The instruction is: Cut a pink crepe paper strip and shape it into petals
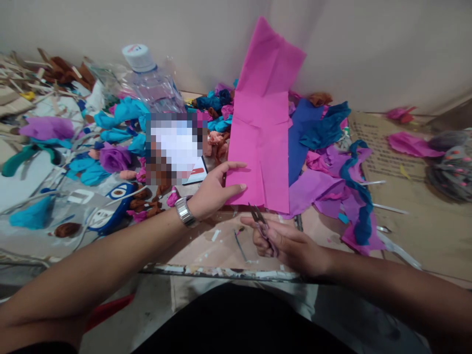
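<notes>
A long sheet of bright pink crepe paper point(265, 132) with fold creases stands up from the table, its top end leaning by the wall. My left hand point(212, 191) grips its lower left edge, thumb and index finger over the front; the other fingers are mostly hidden. My right hand point(283, 241) is closed round the handles of small scissors point(262, 223). Their blades are slightly apart and point up at the paper's bottom edge. Behind the sheet on the right lies blue paper point(299, 137), and purple paper point(313, 189) spreads beside it.
At left are a clear bottle point(157, 88), a partly blurred phone point(195, 174), crumpled paper flowers point(114, 157), cables, a blue pouch point(112, 206) and green-handled scissors point(22, 160). Cardboard point(416, 221) and a dark netted bundle point(452, 169) lie right. The table's front edge point(221, 271) is near me.
</notes>
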Available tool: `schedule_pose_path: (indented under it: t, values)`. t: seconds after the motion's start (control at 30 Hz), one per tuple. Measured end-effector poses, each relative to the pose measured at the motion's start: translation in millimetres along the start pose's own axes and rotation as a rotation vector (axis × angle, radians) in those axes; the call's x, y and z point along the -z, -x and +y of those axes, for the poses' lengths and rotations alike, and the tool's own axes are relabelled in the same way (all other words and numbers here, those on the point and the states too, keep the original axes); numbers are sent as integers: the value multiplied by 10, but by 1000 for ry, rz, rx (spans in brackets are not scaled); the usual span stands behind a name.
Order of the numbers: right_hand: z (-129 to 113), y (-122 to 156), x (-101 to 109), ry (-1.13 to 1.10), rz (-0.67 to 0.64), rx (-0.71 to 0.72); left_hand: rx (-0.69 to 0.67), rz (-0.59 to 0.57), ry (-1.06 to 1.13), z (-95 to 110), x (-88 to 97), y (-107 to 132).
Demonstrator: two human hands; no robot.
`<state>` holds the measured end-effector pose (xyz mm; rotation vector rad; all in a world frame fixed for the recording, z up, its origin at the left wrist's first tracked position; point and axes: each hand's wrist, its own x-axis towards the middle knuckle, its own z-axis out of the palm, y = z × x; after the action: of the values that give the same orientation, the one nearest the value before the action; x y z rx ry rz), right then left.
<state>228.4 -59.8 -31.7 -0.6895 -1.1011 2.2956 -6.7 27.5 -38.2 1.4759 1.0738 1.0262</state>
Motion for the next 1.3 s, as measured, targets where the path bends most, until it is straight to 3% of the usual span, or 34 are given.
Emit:
schedule_pose_path:
  t: [0.17,0.3,0.73,1.3]
  values:
    - [-55,39,33,256,-95,19,1,1,39,-12,-12,-8]
    - [-87,36,19,188,-121,-50,4,-4,50,-22,-16,-11]
    - [9,-15,34,-90,13,-128,75,4,18,25,0,6]
    - [-15,-37,71,-30,76,-163,74,5,12,27,-17,19]
